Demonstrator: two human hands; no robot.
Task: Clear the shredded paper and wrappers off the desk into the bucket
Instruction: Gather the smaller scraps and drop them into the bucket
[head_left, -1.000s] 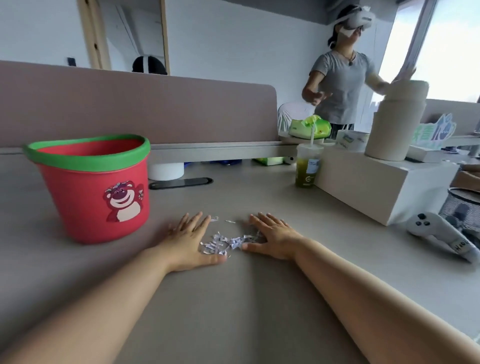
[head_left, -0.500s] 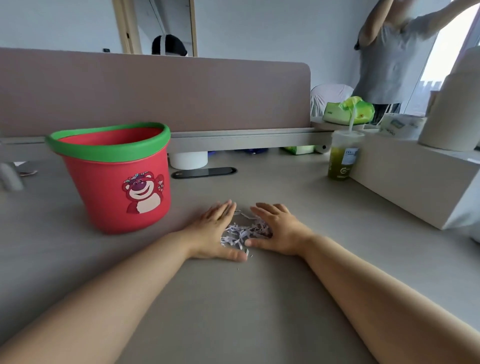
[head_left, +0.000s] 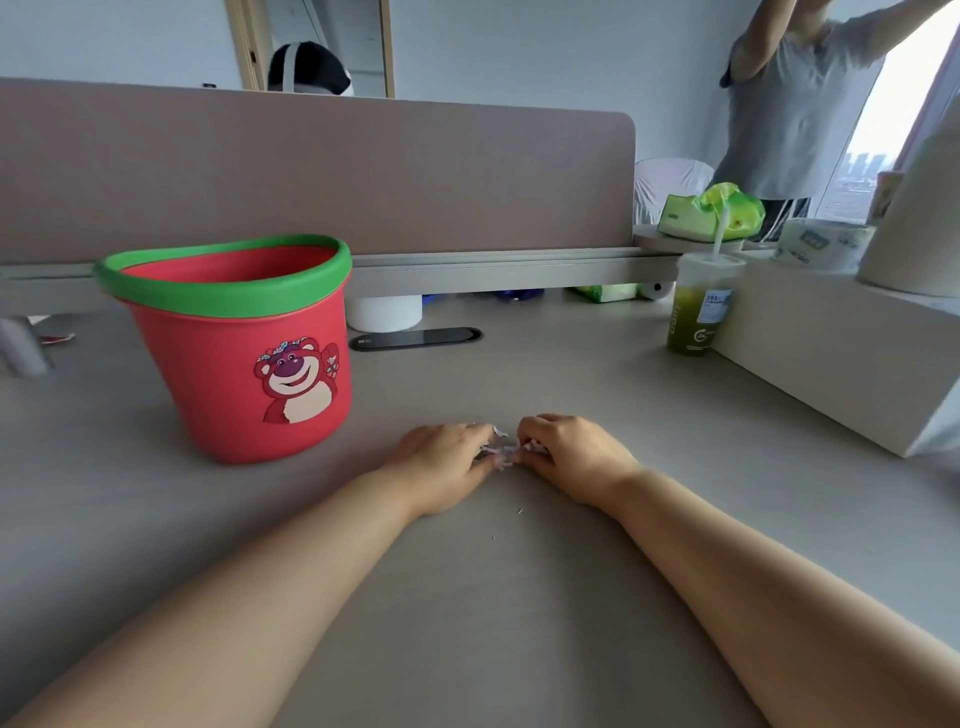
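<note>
Progress early | shredded paper (head_left: 501, 451) bunched at frame centre on desk (head_left: 519, 597) | left hand (head_left: 447, 462) and right hand (head_left: 566, 457) curled round it, pinching | bucket (head_left: 234, 353) mid-left, contents hidden | lift, tip-in and stray flecks (head_left: 519, 512) left to do

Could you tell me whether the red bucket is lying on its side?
No, the red bucket stands upright on the desk, its green rim facing up.

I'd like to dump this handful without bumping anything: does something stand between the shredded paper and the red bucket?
Nothing visible does. The left hand and right hand pinch the shredded paper, and only bare desk separates it from the bucket on its left.
</note>
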